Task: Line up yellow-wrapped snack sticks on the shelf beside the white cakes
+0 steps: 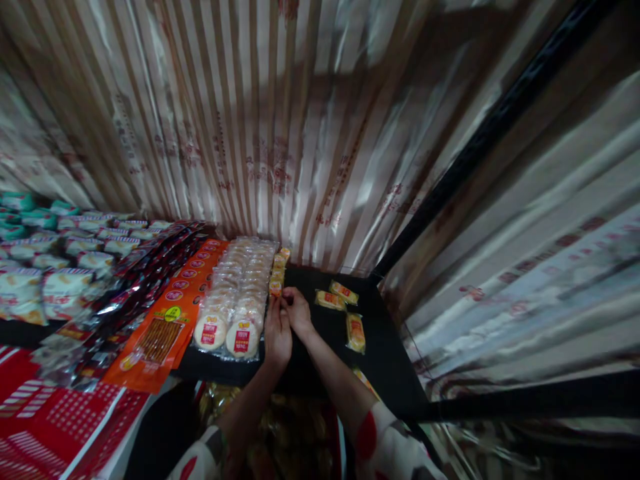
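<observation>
Both of my hands meet at the front end of a row of small yellow wrapped snack packets [277, 272] on the black-covered table. My left hand [277, 333] has its fingers pressed together, pointing away from me. Close against it, my right hand [299, 312] is bent inward with its fingers closed. The fingertips are just in front of the nearest packet, and what lies between them is hidden. Left of the row stand two lines of clear-wrapped round flat cakes [243, 339] with red labels. Loose yellow packets [355, 333] lie to the right of my hands.
Orange bags of stick snacks [160, 340], dark shiny packets [113, 297] and white bags [67, 292] line the left side. A red perforated basket [55, 420] is at lower left. Striped curtain [300, 153] hangs behind, with a black pole [465, 153] at right. Wrapped goods sit below my forearms.
</observation>
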Demonstrator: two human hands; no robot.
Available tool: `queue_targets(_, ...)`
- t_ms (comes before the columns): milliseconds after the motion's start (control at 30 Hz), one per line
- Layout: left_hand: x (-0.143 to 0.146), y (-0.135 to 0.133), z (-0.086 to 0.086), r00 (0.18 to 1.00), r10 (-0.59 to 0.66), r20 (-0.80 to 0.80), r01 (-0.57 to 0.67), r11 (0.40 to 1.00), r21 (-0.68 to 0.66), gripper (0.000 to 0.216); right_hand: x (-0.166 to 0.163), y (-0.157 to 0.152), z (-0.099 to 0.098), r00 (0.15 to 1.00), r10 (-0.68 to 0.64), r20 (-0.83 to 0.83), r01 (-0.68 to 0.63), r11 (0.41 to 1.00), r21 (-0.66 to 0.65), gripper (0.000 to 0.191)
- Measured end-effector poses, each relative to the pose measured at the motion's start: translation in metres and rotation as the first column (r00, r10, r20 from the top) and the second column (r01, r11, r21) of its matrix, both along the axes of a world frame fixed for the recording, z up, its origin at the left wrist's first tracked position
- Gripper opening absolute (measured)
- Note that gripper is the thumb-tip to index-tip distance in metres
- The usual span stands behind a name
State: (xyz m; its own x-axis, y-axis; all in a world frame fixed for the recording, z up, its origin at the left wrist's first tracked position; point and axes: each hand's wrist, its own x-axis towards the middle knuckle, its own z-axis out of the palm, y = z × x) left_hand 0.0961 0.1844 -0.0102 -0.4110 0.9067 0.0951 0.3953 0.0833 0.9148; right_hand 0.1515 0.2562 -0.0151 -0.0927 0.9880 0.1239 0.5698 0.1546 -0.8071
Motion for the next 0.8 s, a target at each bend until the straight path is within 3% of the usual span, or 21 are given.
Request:
queue_targets(200,-0.001,-0.005,0.001,0.998,-0.015,-0.054,0.014,1.000,-0.014,0.045,0.024,-0.028,0.019,0.997,-0.036,0.065,0.033,0.998,0.048,0.023)
queue_targets(400,0.012,-0.029,0.015,0.985,-0.019,-0.170,0.005,0.996,-0.085,0.037,0.092,-0.083,0.042,0.982,-0.019,0.188,-0.006,0.991,0.131,0.019)
queue_targets(600,0.046,-0.069,0.020,0.966,-0.201,-0.159,0.181,0.974,-0.134,0.030,0.158,-0.140,0.040,0.885,-0.158,0.439,0.106,0.984,0.141,0.023)
queue_targets(800,0.090,-0.103,0.004,0.901,-0.432,-0.043,0.415,0.886,-0.207,0.026,0.176,-0.173,0.035,0.789,-0.124,0.602,0.157,0.988,-0.002,0.032)
